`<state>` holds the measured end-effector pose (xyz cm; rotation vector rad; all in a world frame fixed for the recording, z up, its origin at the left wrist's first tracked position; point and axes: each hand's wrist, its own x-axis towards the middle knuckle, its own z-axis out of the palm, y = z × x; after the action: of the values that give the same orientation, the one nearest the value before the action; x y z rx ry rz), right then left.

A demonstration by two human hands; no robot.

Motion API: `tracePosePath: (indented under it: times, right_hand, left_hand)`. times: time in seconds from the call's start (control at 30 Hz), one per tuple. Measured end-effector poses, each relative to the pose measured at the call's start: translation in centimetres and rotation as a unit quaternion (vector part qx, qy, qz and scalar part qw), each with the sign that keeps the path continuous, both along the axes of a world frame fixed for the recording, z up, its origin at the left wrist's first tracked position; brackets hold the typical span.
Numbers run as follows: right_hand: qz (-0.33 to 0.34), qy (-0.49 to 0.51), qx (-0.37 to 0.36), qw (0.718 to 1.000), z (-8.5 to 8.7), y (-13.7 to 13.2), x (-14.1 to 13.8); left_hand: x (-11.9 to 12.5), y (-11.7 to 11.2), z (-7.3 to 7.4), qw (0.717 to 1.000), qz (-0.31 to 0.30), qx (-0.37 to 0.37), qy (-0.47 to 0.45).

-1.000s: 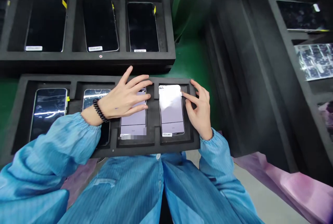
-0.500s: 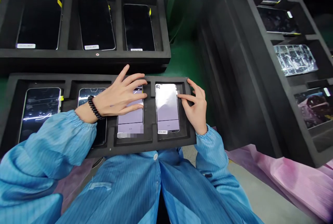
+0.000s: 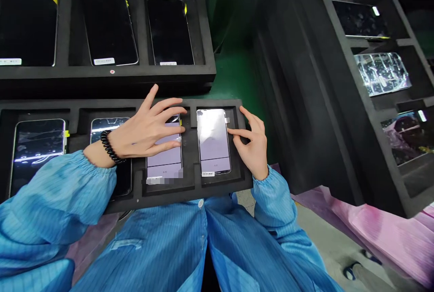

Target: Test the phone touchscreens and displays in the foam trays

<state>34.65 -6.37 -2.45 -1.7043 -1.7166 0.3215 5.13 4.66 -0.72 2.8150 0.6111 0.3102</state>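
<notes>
Smartphone (image 3: pixel 213 142) between both hands (image 3: pixel 147 128) (image 3: pixel 250 145)

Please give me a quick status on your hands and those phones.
Left hand on lilac-screened phone. Right hand at edge of second lilac phone. Left wrist across glossy phone.

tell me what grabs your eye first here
Two pale lilac phones sit side by side mid-way along the near foam tray. The left hand lies across one phone, and the right hand touches the other phone. Black phones fill the far tray.
</notes>
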Motion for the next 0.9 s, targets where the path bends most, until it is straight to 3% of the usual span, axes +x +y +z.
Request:
tracePosePath:
  times: [0.23, 0.5, 0.77, 0.9]
  right_hand:
    - [0.038, 0.035, -0.001, 0.999, 0.2, 0.4, 0.4]
    - [0.009, -0.025, 0.0, 1.0, 0.4, -0.7, -0.1]
    - [0.025, 0.025, -0.011, 0.999, 0.5, -1.0, 0.0]
    - [-0.001, -0.013, 0.007, 1.0, 0.9, -0.6, 0.1]
  left_hand:
    - [0.4, 0.5, 0.0, 0.999, 0.014, -0.044, 0.022]
    - [0.3, -0.5, 0.2, 1.0, -0.023, -0.012, -0.007]
    - [0.5, 0.0, 0.0, 0.999, -0.027, 0.012, -0.018]
    - [0.4, -1.1, 1.4, 0.999, -0.028, 0.018, -0.044]
